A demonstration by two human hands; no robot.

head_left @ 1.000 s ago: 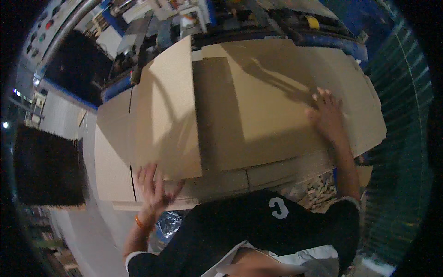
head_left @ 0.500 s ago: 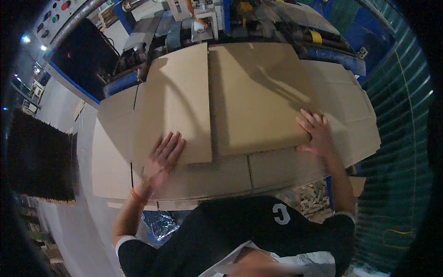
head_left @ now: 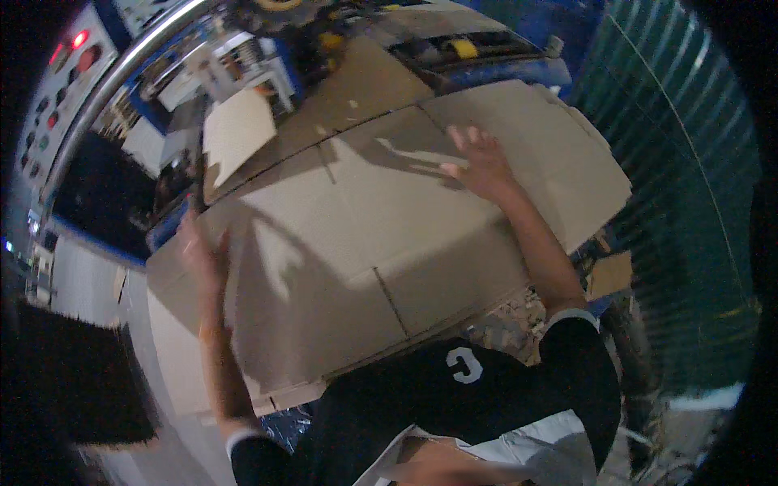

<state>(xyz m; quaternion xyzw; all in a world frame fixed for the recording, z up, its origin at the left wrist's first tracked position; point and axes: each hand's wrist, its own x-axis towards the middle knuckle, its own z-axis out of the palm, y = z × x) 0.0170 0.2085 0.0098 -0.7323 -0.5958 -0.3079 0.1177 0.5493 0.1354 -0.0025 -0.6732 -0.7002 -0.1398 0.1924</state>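
A creased flat cardboard blank (head_left: 324,243) lies on top of a stack in front of me. Beyond its far edge, a folded board with a lighter flap (head_left: 239,134) and a wider brown panel (head_left: 356,85) extends into the machine. My left hand (head_left: 204,253), somewhat blurred, is at the stack's left edge, thumb and fingers apart, holding nothing that I can see. Over the far right part of the blank, my right hand (head_left: 482,166) is open with fingers spread; its shadow falls on the board. Whether either hand touches the cardboard is unclear.
The machine's blue frame and rollers (head_left: 470,53) run along the far side. A control panel (head_left: 65,89) with a lit red lamp and a metal rail (head_left: 89,105) stand at left. Green corrugated sheeting (head_left: 681,219) closes the right side. Scraps (head_left: 519,320) lie below the stack.
The folded board has moved away from me into the machine, uncovering the blank beneath. Both hands have come off it; the left went outward and the right farther forward. The view has turned.
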